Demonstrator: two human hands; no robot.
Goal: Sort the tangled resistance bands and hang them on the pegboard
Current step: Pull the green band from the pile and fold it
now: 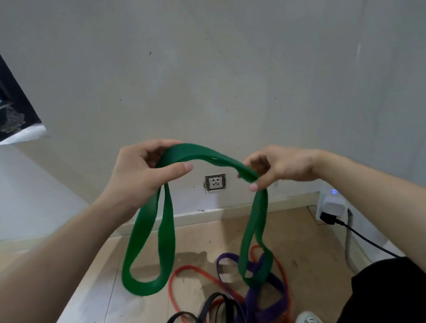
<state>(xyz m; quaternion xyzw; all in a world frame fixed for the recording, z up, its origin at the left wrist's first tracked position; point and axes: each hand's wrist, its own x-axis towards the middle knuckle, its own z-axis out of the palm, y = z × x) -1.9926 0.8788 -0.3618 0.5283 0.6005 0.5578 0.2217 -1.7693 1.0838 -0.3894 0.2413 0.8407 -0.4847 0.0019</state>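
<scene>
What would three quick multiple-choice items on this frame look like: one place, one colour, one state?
1. Where is the wall socket?
A. between the two hands
B. left of the window
C. on the floor

2. What colour is the band being held?
A. red
B. purple
C. green

3. How is the held band kept up?
A. by one hand
B. by both hands
C. on a peg

Answers: 1 A, it shows on the wall between the left hand and right hand. 2 C, the green band arcs between them. 3 B, each hand grips it.
</scene>
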